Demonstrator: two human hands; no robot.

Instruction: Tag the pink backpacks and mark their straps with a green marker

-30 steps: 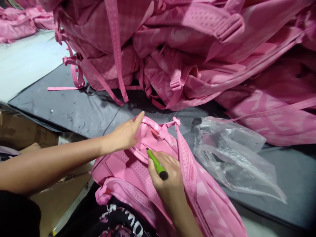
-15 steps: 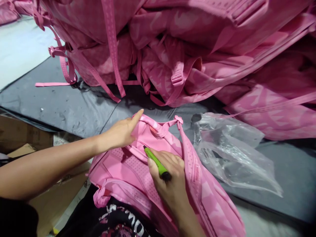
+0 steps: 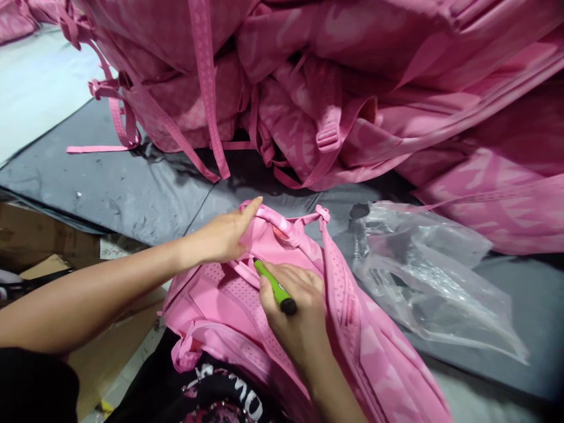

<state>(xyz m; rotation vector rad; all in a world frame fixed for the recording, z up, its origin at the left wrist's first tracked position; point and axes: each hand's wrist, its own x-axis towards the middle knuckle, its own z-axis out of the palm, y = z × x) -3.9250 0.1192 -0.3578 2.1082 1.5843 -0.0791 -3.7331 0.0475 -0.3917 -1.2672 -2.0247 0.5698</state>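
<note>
A pink backpack (image 3: 273,346) with a dotted back panel and camouflage-print sides leans against my lap, its top at the table's edge. My left hand (image 3: 229,235) grips its upper left edge beside the carry handle. One digit stretches along the edge; the other fingers are partly hidden. In my right hand (image 3: 299,294) is a green marker (image 3: 273,282) with a black end. Its dark tip points at the smooth pink strip below the handle; whether it touches the fabric I cannot tell. A shoulder strap (image 3: 341,288) lies right of my right hand.
A heap of pink backpacks (image 3: 176,64) with dangling straps fills the back of the grey-covered table (image 3: 110,194). A crumpled clear plastic bag (image 3: 432,282) lies to the right. Cardboard boxes (image 3: 48,229) stand below the table on the left.
My right hand and the marker have shifted slightly up and left on the backpack. The whole view has moved a little, so the heap and plastic bag appear further right.
</note>
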